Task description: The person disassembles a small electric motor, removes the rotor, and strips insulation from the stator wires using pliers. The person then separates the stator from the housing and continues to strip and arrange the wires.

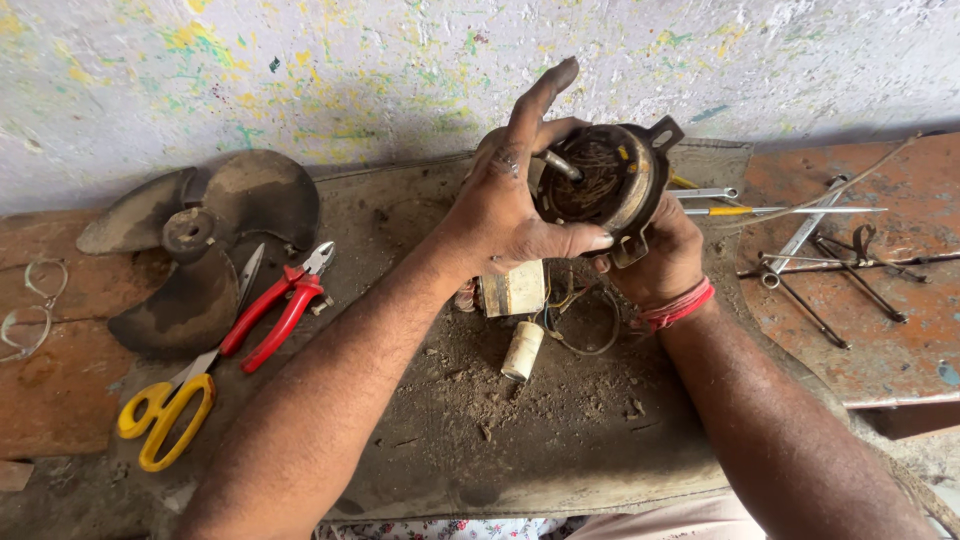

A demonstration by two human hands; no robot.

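Dusty board (520, 440) centre: both hands grip motor housing (600, 185), tools flanking.

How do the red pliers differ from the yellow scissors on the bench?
The red pliers have red handles and short jaws; the yellow scissors have yellow loop handles and long thin blades. The pliers lie nearer the fan blade; the scissors lie nearer the person. Both lie untouched, left of the left hand.

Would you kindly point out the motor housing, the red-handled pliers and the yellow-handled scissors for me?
motor housing (598, 185): head view, on the dark windings inside its round shell.
red-handled pliers (272, 312): head view, on the red handles.
yellow-handled scissors (165, 418): head view, on the yellow finger loop.
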